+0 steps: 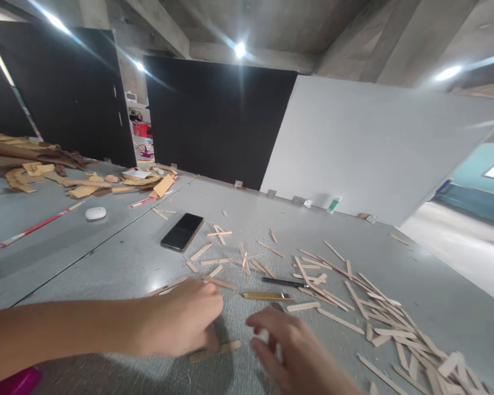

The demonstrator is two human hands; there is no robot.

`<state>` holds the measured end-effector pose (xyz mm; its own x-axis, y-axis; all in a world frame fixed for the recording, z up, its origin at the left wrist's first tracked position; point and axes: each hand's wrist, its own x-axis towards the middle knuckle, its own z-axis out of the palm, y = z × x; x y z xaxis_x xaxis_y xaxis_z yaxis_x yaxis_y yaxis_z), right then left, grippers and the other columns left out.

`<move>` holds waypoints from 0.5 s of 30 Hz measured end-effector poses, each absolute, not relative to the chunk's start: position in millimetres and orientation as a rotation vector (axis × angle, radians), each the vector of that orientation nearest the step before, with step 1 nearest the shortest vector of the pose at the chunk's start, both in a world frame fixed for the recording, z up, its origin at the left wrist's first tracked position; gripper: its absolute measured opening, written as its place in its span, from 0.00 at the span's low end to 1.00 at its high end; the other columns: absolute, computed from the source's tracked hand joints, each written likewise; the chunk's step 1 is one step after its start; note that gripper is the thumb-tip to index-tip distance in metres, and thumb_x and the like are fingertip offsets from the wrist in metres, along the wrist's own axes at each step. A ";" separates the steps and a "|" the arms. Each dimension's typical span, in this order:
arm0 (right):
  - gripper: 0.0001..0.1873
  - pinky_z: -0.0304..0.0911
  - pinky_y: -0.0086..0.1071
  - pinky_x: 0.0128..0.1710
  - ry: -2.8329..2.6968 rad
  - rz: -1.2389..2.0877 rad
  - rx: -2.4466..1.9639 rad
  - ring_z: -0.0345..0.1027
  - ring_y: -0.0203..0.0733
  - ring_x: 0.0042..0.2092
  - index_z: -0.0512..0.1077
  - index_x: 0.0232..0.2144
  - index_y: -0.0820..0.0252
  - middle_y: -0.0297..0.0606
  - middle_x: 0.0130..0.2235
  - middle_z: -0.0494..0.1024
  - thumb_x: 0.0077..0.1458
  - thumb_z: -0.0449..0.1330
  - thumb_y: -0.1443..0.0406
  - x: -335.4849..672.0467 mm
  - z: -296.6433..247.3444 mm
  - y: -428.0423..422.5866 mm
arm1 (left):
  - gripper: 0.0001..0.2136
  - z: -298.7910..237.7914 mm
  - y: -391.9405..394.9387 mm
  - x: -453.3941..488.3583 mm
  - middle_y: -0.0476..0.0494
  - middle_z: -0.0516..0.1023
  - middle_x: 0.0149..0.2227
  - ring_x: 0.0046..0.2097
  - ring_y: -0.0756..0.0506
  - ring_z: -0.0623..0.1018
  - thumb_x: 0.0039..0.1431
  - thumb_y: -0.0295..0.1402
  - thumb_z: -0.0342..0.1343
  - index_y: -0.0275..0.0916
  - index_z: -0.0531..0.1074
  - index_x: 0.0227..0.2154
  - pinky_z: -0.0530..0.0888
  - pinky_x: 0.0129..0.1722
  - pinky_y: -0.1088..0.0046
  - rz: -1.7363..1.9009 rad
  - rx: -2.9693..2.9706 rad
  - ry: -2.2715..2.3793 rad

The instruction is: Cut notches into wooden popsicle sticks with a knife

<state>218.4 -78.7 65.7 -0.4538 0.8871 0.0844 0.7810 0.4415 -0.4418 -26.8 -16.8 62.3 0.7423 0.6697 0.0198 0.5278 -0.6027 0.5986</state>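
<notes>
My left hand [185,323] rests on the grey table [107,263] with its fingers curled down onto a wooden craft stick [216,350] that pokes out to the right beneath them. My right hand [288,348] hovers just right of that stick, fingers bent and pinched together; what they hold, if anything, is hidden. A yellow utility knife [267,296] lies just beyond both hands. A dark pen-like tool [284,282] lies a little farther off.
Several loose craft sticks [374,312] are scattered to the right and ahead. A black phone [182,231] lies farther back. A white earbud case [95,213], a red-white rod [41,224] and cardboard scraps [45,170] sit at the left. Black and white partition panels stand behind the table.
</notes>
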 end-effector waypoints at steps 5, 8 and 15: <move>0.11 0.71 0.35 0.42 -2.405 0.608 -1.398 0.74 0.44 0.42 0.71 0.36 0.59 0.43 0.44 0.77 0.56 0.57 0.78 195.2 28.4 -85.0 | 0.06 54.2 -29.1 -21.7 0.44 0.75 0.32 0.34 0.41 0.77 0.54 0.23 0.58 0.39 0.69 0.26 0.66 0.32 0.68 0.015 2.583 0.887; 0.11 0.65 0.31 0.34 -2.343 0.639 -1.464 0.68 0.38 0.33 0.66 0.33 0.57 0.35 0.34 0.75 0.60 0.54 0.77 198.8 38.1 -86.1 | 0.07 63.4 -29.4 -16.9 0.47 0.75 0.30 0.33 0.44 0.76 0.54 0.20 0.55 0.39 0.70 0.28 0.65 0.31 0.70 0.069 2.484 0.868; 0.11 0.55 0.28 0.24 -1.810 1.062 -1.475 0.57 0.33 0.25 0.65 0.33 0.55 0.27 0.26 0.69 0.70 0.54 0.61 215.7 102.4 -88.7 | 0.16 98.6 -43.1 -14.8 0.47 0.79 0.29 0.28 0.50 0.73 0.73 0.40 0.49 0.37 0.77 0.35 0.67 0.29 0.74 0.346 1.808 0.811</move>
<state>215.7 -88.7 102.4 -0.2302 0.9717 -0.0530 0.5203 0.0769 -0.8505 -14.8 -43.1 98.6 0.7256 0.6729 -0.1441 0.3613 -0.1943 0.9120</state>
